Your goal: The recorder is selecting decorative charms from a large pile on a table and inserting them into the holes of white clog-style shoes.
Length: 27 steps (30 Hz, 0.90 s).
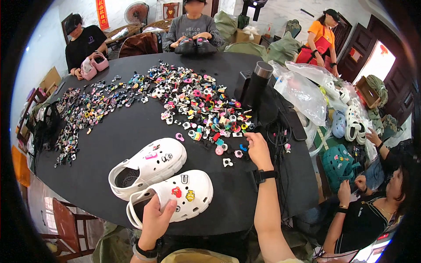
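Observation:
A pair of white clogs lies on the dark table in front of me. My left hand (155,219) grips the nearer clog (199,199) by its side, with the thumb over the upper. Colourful charms, among them a yellow fish-shaped charm (190,195) and a red charm (176,192), sit in its holes. Touching it on the far side, the other clog (171,151) carries a pink charm (151,155) and a black-and-white one. Over the near right edge of a large charm pile (193,96), my right hand (259,151) reaches with its index finger extended; nothing shows between its fingers.
A black tumbler (258,85) and dark cables (278,136) stand to the right of the pile. Across the table (127,127) a person holds dark shoes (195,45); another has a pink clog (99,61). At right, a person handles a green clog (340,164) near plastic bags (302,94).

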{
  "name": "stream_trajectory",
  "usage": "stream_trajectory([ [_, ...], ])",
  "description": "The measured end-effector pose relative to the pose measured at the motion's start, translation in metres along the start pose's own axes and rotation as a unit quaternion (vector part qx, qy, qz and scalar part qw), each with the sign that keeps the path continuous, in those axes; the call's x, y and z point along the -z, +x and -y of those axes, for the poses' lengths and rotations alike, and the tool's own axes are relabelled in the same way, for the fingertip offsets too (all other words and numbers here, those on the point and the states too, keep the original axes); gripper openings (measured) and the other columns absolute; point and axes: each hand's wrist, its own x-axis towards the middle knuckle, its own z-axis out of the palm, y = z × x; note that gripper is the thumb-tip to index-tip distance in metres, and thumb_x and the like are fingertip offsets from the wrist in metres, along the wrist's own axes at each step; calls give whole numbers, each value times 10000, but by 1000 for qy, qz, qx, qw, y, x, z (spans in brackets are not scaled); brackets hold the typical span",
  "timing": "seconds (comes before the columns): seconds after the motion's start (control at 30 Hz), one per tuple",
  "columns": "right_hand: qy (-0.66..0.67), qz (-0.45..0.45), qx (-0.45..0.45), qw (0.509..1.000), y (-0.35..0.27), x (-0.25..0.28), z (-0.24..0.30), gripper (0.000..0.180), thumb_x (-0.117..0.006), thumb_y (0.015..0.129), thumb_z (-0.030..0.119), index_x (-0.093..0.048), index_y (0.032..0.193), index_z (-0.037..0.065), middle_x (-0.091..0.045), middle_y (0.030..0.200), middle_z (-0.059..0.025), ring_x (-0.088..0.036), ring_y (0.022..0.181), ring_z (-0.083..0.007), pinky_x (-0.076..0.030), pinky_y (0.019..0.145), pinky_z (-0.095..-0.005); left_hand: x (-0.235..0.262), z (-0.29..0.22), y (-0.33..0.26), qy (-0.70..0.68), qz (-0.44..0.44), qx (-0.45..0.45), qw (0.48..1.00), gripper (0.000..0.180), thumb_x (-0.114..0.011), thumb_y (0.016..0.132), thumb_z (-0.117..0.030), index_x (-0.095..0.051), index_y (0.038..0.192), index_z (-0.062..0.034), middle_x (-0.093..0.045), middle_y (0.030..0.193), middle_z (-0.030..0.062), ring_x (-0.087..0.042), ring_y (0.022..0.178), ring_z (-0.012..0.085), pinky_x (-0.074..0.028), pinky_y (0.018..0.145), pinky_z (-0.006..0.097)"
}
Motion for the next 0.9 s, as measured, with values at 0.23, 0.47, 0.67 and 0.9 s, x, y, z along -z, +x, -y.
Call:
stream_trajectory([
  [0.23, -106, 30, 1, 994, -4, -3, 2, 253, -711, 664, 61, -607, 895, 52, -558, 857, -92, -570, 863, -279, -470, 737, -381, 2, 4, 0, -4, 0, -4, 1000, 296, -581, 876, -125, -542, 1104, 60, -633, 979, 78, -561, 863, 108, -458, 776, 254],
  [0.47, -23, 41, -27, 999, 1, -5, 7, 172, -578, 813, 95, -628, 954, 10, -645, 850, -131, -640, 796, -250, -487, 713, -349, 2, 5, 0, -17, -2, -3, 1000, 295, -585, 877, -144, -550, 1093, 54, -637, 962, 78, -561, 849, 104, -459, 764, 251],
  [0.67, -33, 65, -15, 997, -2, -4, 13, 185, -508, 863, 132, -640, 957, 40, -644, 866, -165, -625, 822, -299, -478, 721, -385, 2, 3, 0, 0, 1, -3, 1000, 298, -582, 879, -144, -548, 1100, 52, -637, 964, 74, -562, 855, 104, -459, 768, 251],
  [0.9, -67, -95, 41, 992, 0, -4, 19, 148, -525, 855, 91, -641, 943, 60, -581, 849, -145, -591, 798, -311, -456, 710, -373, 3, 3, 0, -7, -14, 2, 1000, 287, -592, 868, -138, -559, 1077, 56, -650, 921, 83, -573, 817, 103, -469, 745, 254],
])
